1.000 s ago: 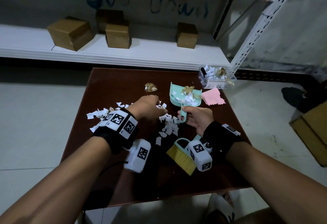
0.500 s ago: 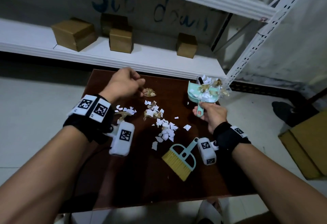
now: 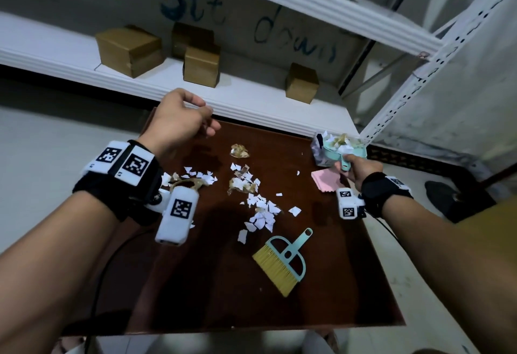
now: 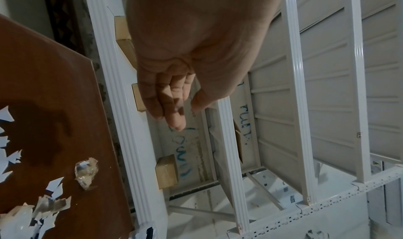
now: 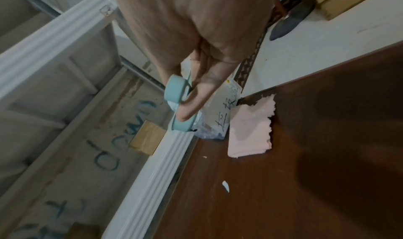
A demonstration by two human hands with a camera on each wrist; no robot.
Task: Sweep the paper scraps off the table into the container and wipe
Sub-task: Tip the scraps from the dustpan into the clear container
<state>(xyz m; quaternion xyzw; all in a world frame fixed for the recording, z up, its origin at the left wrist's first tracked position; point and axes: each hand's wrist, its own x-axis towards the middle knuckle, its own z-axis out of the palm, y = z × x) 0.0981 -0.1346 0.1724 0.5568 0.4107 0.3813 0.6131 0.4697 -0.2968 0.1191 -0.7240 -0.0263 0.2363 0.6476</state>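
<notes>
The right hand (image 3: 359, 170) gripped the dustpan (image 3: 342, 150) by its handle, holding its load of scraps at the clear container (image 3: 319, 152) on the table's (image 3: 223, 297) far right corner. The left hand (image 3: 179, 121) hung loosely curled and empty above the far left edge. Many paper scraps (image 3: 260, 211) lay mid-table, the brush (image 3: 282, 261) just nearer than them, the pink cloth (image 3: 326, 181) beside the container. Sweeping looked partly done; wiping not begun.

The container (image 3: 319, 150) stands at the table's (image 3: 212, 292) far right corner, the dustpan (image 3: 345, 150) over it, the cloth (image 3: 326, 181) just in front. Paper scraps (image 3: 260, 208) lie mid-table; the brush (image 3: 282, 262) lies nearer, right of centre.
</notes>
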